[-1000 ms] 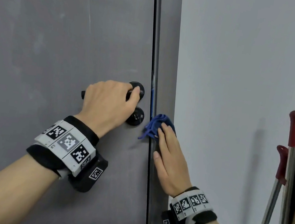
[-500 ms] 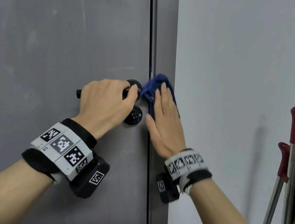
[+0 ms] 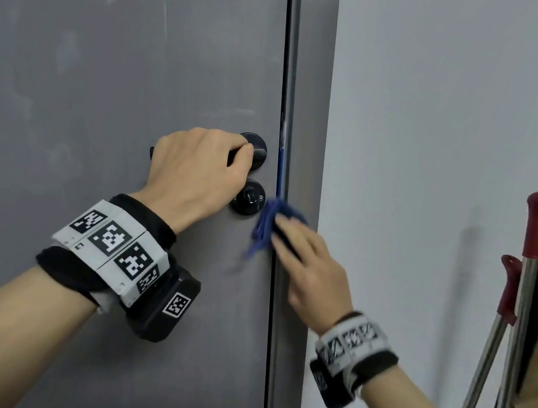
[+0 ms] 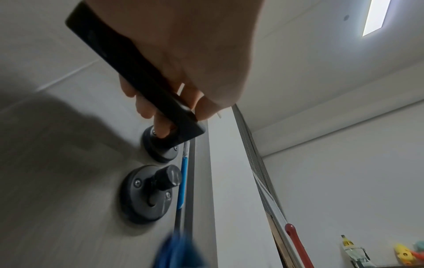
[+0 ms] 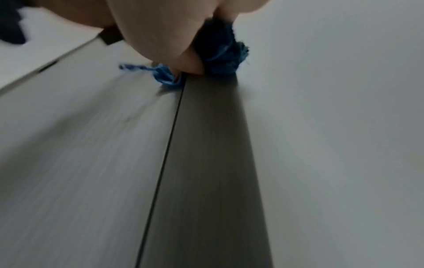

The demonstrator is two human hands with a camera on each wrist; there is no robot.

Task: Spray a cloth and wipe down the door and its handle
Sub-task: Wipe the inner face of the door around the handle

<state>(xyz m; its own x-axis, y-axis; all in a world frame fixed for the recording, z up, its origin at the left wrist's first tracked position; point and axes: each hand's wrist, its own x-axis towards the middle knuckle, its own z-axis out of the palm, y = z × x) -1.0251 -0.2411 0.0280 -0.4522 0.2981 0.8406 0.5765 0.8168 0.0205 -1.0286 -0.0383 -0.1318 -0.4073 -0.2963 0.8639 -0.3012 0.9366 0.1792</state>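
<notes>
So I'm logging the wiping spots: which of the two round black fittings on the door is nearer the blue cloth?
The lower one, the thumb-turn lock, just left of the blue cloth; the upper rosette carries the lever.

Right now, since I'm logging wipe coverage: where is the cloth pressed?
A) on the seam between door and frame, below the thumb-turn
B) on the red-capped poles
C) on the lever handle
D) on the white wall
A: the right hand presses the cloth over the door-frame seam, just below and right of the thumb-turn.
</notes>
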